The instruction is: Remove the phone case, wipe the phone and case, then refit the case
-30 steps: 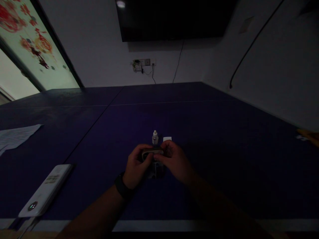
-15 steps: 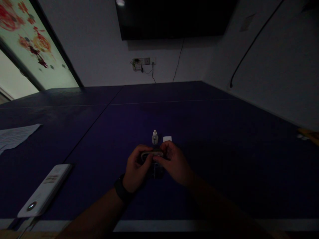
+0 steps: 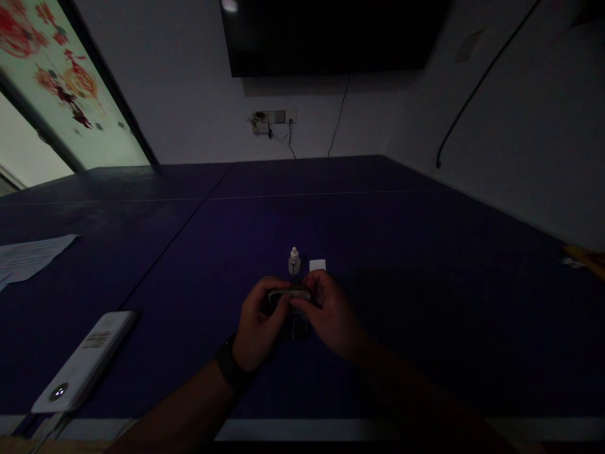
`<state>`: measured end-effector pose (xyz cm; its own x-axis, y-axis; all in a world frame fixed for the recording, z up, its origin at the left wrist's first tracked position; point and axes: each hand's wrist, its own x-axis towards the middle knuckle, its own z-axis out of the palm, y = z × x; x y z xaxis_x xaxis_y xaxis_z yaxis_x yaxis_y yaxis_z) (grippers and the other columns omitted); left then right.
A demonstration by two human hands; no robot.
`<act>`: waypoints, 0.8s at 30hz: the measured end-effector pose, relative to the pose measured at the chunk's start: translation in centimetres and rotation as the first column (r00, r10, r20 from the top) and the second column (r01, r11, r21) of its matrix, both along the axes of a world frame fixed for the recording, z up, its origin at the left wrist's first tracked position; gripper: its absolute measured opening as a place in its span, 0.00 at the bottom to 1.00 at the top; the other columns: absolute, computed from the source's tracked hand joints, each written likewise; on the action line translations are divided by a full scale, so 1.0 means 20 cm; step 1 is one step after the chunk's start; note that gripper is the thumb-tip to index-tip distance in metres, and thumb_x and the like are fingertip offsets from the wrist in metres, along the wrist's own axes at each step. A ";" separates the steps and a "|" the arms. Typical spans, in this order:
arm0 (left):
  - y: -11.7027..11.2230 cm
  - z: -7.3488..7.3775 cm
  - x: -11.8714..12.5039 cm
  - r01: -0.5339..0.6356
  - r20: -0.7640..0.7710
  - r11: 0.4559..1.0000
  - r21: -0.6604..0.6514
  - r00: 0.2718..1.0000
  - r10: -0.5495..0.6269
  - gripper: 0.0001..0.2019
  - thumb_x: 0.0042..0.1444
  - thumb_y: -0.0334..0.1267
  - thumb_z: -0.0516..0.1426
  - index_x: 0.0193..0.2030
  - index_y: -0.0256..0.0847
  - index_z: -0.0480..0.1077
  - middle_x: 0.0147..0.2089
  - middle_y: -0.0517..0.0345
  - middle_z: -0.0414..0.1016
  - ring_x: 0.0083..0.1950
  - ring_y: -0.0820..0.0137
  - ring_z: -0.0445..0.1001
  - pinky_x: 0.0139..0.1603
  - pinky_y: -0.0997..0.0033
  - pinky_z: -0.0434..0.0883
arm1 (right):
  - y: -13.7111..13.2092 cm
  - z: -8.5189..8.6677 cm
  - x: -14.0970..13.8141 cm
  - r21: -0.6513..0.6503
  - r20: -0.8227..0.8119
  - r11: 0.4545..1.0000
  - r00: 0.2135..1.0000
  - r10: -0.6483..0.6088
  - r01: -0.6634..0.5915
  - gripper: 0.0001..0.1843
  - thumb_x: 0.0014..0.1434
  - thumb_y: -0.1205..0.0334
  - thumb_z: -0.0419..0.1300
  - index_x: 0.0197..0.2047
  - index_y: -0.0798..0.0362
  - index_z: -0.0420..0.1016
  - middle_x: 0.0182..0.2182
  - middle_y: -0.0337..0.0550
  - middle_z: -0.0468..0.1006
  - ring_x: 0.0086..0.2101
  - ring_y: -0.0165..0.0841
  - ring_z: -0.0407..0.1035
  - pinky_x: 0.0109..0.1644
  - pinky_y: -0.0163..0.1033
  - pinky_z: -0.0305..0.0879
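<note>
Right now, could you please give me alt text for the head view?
A person's left hand and right hand together hold a small pale-edged object at a dark purple-blue table. Just beyond are a small clear bottle and a small white item. The room is dim.

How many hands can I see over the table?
2: the left hand, with a dark band on its wrist, and the right hand, both holding a small object between them, nearer than the bottle. None appears hidden.
</note>
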<state>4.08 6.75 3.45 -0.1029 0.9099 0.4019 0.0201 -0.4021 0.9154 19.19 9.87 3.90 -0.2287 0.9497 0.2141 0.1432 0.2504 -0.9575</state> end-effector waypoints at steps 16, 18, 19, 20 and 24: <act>-0.01 0.02 -0.03 0.008 -0.188 0.994 0.113 0.982 0.013 0.06 0.64 0.34 0.59 0.46 0.45 0.73 0.43 0.58 0.76 0.43 0.72 0.75 0.43 0.71 0.71 | 0.00 0.24 0.06 0.199 0.439 0.966 0.896 0.061 -0.163 0.17 0.52 0.75 0.65 0.35 0.50 0.61 0.34 0.36 0.69 0.33 0.30 0.64 0.36 0.36 0.57; -0.02 0.02 -0.03 0.019 -0.196 0.992 0.123 0.981 0.006 0.06 0.64 0.34 0.59 0.47 0.46 0.72 0.43 0.58 0.75 0.43 0.72 0.75 0.43 0.71 0.71 | 0.00 0.26 0.06 0.199 0.459 0.961 0.885 0.080 -0.190 0.18 0.52 0.76 0.65 0.38 0.50 0.62 0.35 0.37 0.70 0.35 0.31 0.65 0.38 0.36 0.58; -0.02 0.02 -0.03 0.025 -0.199 0.991 0.134 0.980 0.002 0.06 0.64 0.34 0.59 0.47 0.46 0.72 0.43 0.58 0.75 0.43 0.72 0.75 0.44 0.71 0.70 | 0.00 0.26 0.06 0.197 0.471 0.958 0.877 0.095 -0.209 0.18 0.52 0.77 0.65 0.38 0.50 0.62 0.36 0.38 0.70 0.35 0.31 0.65 0.37 0.36 0.58; -0.02 0.02 -0.03 0.030 -0.203 0.989 0.148 0.979 0.000 0.06 0.64 0.34 0.58 0.47 0.46 0.72 0.43 0.58 0.75 0.43 0.72 0.75 0.44 0.71 0.70 | 0.01 0.27 0.06 0.192 0.482 0.955 0.869 0.111 -0.228 0.18 0.51 0.77 0.65 0.37 0.50 0.62 0.36 0.37 0.70 0.34 0.31 0.65 0.37 0.36 0.58; -0.02 0.02 -0.03 0.039 -0.236 0.983 0.179 0.972 0.005 0.06 0.64 0.33 0.58 0.47 0.45 0.72 0.43 0.57 0.75 0.43 0.71 0.75 0.44 0.70 0.70 | 0.02 0.28 0.06 0.128 0.502 0.961 0.852 0.151 -0.245 0.17 0.51 0.77 0.65 0.35 0.50 0.62 0.33 0.35 0.70 0.31 0.29 0.63 0.34 0.35 0.56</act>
